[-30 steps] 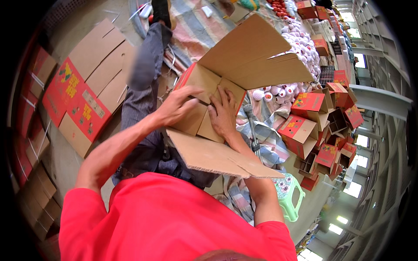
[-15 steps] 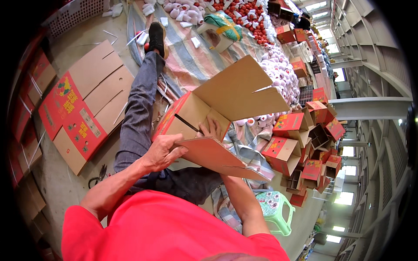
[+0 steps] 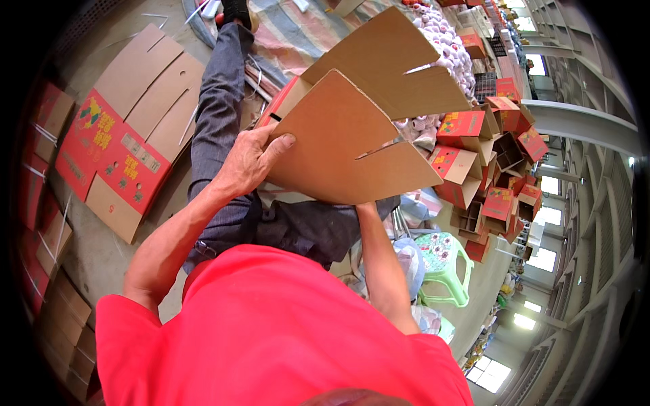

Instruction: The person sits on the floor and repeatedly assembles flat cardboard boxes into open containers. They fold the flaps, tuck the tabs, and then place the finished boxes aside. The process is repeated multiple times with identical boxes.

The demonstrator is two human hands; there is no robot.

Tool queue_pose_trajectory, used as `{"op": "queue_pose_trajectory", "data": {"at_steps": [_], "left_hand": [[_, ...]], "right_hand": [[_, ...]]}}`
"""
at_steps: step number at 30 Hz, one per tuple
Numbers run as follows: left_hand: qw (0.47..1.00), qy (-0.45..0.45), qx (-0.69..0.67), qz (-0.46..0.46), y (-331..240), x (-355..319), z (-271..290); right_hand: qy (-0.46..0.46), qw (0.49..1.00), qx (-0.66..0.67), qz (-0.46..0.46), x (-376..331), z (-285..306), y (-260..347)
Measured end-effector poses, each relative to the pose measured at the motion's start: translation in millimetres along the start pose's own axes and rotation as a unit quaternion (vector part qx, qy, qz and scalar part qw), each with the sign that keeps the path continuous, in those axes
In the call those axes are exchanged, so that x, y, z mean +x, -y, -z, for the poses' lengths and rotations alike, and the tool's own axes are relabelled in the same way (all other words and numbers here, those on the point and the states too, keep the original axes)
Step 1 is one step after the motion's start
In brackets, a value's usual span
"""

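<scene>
A red-and-brown cardboard carton (image 3: pixel 338 145) sits over my legs, its two long slotted flaps standing up. The nearer flap leans toward me and covers most of the inside. My left hand (image 3: pixel 256 154) grips the left edge of this flap, the thumb lying on its face and the fingers going behind it. My right forearm reaches under the flap's lower edge, and only the wrist shows there. The fingers of my right hand are hidden behind the cardboard. To the left, a flat unfolded carton (image 3: pixel 125 145) lies on the floor.
Bundles of flat cartons (image 3: pixel 51 142) tied with white straps stand at the far left. A green stool (image 3: pixel 443 260) with a flowered seat is at the right. Opened cartons (image 3: pixel 497 203) pile up beyond it. Net-wrapped fruit (image 3: pixel 443 40) lies on the striped sheet (image 3: pixel 291 40).
The near flap has swung up and now hides the carton's inside. My right hand, seen inside before, is now out of sight. My left hand still holds the flap's edge. The view has shifted.
</scene>
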State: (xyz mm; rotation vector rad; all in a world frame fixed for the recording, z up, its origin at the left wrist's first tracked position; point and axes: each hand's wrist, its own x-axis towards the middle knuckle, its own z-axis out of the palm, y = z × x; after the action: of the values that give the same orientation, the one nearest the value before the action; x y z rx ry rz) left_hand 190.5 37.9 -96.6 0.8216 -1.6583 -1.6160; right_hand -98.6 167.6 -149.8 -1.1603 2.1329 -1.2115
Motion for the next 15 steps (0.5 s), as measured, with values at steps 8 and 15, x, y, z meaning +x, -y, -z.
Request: {"op": "queue_pose_trajectory", "data": {"at_steps": [8,15], "left_hand": [[0.988,0.118,-0.043,0.088,9.2,33.0,10.7],[0.99,0.112,0.026,0.082,6.6,25.8,19.5]], "right_hand": [[-0.14,0.833,-0.376,0.381,-10.0,77.6,39.7],[-0.163,0.724,-0.506,0.44,0.1,89.7,49.9]]}}
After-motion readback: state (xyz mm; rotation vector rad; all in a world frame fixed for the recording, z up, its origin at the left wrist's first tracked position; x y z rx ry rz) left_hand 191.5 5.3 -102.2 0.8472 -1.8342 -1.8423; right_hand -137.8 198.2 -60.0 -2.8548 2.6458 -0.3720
